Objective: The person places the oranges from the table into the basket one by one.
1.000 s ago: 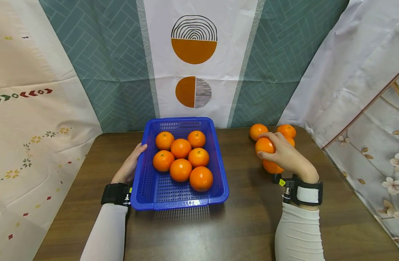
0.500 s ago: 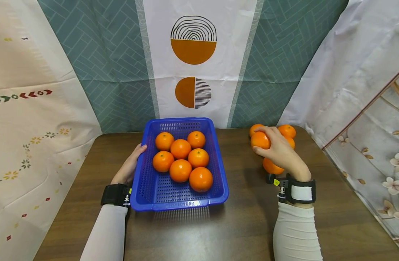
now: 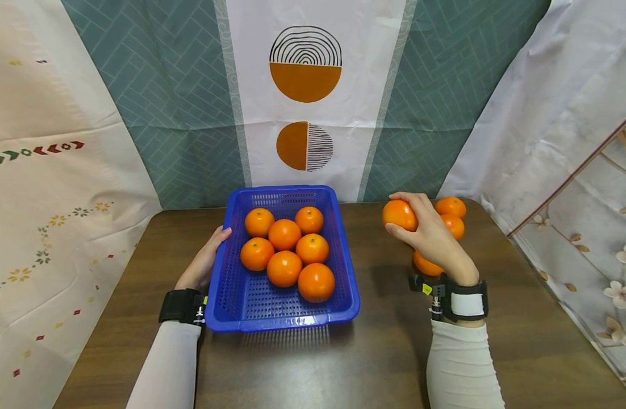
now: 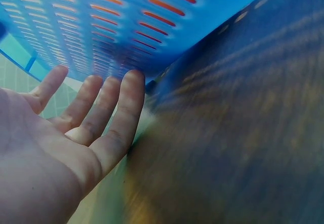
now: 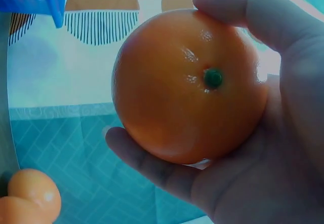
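Note:
My right hand [image 3: 433, 236] grips an orange [image 3: 399, 215] between thumb and fingers, above the table right of the basket. In the right wrist view the same orange [image 5: 187, 87] shows its green stem spot. Along the left side of the blue plastic basket [image 3: 347, 267], my left hand [image 3: 200, 262] rests with its fingertips at the wall. The left wrist view shows those fingers [image 4: 129, 95] fairly straight against the slotted wall. Several oranges [image 3: 284, 268] lie together inside the basket.
Loose oranges stand at the table's back right, among them one orange [image 3: 451, 207] in the corner and another [image 3: 427, 264] partly hidden by my right wrist. The brown wooden table [image 3: 313, 369] ends at a patterned cloth [image 3: 313, 147] behind. Floral cloth [image 3: 563, 170] hangs on the right.
My right hand has moved left with the orange, away from the other loose ones, and now covers the back-left loose orange. The left hand and basket have stayed put.

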Demonstrator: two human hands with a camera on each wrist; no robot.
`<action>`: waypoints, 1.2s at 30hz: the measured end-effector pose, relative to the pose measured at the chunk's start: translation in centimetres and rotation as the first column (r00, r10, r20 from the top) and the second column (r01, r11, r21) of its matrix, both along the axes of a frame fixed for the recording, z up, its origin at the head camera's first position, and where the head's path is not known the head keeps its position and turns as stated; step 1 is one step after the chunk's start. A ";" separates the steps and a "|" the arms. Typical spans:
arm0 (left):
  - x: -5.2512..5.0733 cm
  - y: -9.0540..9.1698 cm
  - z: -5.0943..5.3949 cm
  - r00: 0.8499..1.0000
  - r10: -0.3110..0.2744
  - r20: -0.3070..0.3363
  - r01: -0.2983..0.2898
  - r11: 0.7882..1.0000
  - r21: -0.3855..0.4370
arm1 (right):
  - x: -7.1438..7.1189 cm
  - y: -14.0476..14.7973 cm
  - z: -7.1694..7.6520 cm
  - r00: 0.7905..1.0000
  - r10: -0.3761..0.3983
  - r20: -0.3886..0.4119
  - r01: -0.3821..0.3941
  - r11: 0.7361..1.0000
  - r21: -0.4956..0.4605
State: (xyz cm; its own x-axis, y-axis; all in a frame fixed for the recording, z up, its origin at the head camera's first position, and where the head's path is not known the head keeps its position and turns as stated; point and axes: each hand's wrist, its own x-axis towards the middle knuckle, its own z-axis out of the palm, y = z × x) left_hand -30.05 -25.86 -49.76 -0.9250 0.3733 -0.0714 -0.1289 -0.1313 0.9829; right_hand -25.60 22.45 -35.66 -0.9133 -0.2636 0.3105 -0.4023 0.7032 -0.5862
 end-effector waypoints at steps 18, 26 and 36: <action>0.5 0.5 -0.8 1.000 -0.010 0.027 0.009 1.000 0.024 | 0.4 -1.3 -0.1 0.998 0.055 -0.030 -0.058 0.991 -0.117; 0.7 0.4 -0.8 0.999 -0.010 0.035 0.009 1.000 0.019 | -0.5 -3.6 0.8 0.983 0.184 -0.019 -0.185 0.980 -0.067; -0.1 0.1 -0.1 1.000 -0.005 0.002 0.005 0.999 0.033 | -3.7 -7.1 2.4 0.937 0.348 0.008 -0.348 0.937 -0.025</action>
